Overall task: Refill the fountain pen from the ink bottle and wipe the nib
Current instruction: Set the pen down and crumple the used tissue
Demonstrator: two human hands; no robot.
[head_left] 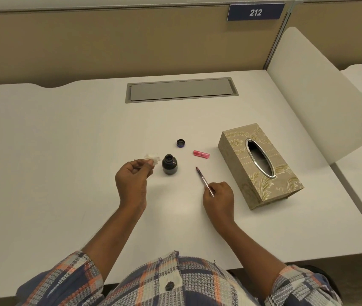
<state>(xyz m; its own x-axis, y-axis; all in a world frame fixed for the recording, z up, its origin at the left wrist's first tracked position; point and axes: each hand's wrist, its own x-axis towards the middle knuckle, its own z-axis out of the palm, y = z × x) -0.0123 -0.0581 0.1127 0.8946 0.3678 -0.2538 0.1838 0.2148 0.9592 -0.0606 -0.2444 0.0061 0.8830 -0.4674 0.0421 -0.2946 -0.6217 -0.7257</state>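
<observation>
A small dark ink bottle [169, 164] stands uncapped in the middle of the white desk. Its blue cap [181, 143] lies just behind it, opening up. My left hand [132, 180] pinches a crumpled white tissue [153, 158] right beside the bottle's left side. My right hand [219, 196] grips the rear end of the fountain pen [204, 181], which slants up and left with its nib in the air, to the right of the bottle. The pen's pink cap [201, 154] lies flat between the bottle cap and the tissue box.
A patterned beige tissue box [260, 164] with an oval slot sits at the right, close to my right hand. A grey cable hatch [182, 89] is set into the desk at the back. A translucent divider [321, 89] rises along the right edge.
</observation>
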